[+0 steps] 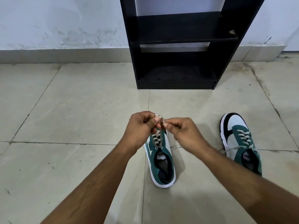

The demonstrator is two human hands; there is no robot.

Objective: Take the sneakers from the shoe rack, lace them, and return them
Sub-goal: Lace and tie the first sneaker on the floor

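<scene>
A green, white and black sneaker [163, 164] stands on the floor tiles in front of me, heel toward me. Its grey lace [159, 139] rises from the top eyelets to my hands. My left hand [141, 126] and my right hand [182, 130] meet above the toe, each pinching a part of the lace between thumb and fingers. The toe of this sneaker is hidden behind my hands. The second sneaker [239, 141] lies to the right, laced, with loose lace ends trailing left on the floor.
A black shoe rack [176, 41] with bare shelves stands against the white wall straight ahead. Beige floor tiles [72, 110] stretch to the left and right of the sneakers.
</scene>
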